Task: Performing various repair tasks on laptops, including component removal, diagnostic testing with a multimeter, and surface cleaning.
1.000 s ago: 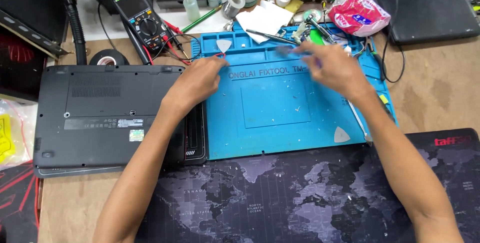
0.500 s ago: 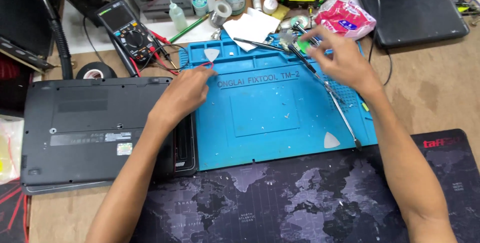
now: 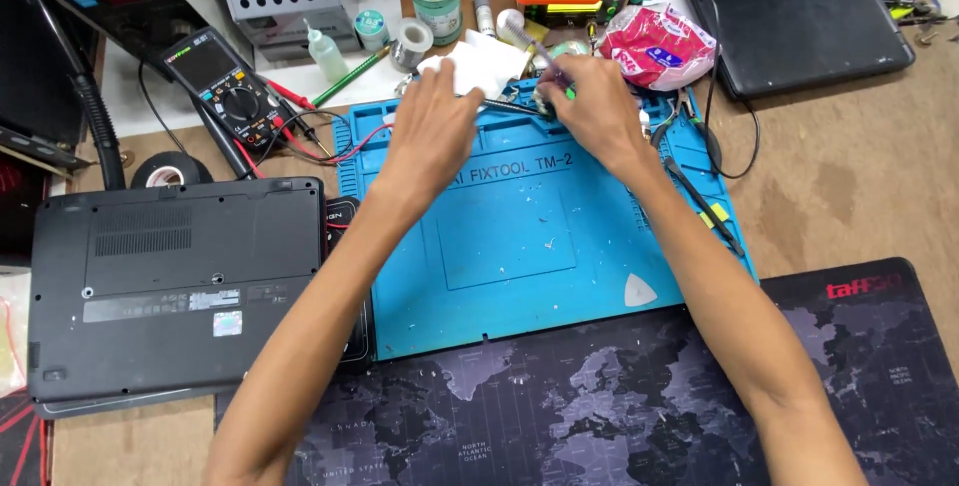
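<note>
Upturned black laptop (image 3: 175,281), multimeter (image 3: 225,91), tape roll (image 3: 170,168), closed laptop (image 3: 789,11)

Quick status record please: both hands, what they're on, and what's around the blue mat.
left hand: palm down at the far edge of the blue repair mat, beside a white cloth
right hand: pinching a thin metal tool at the mat's far edge
laptop: closed, underside up, left of the mat
multimeter: far left, red leads attached
triangular pick: on the mat's near right corner
pink bag: beyond the right hand
</note>
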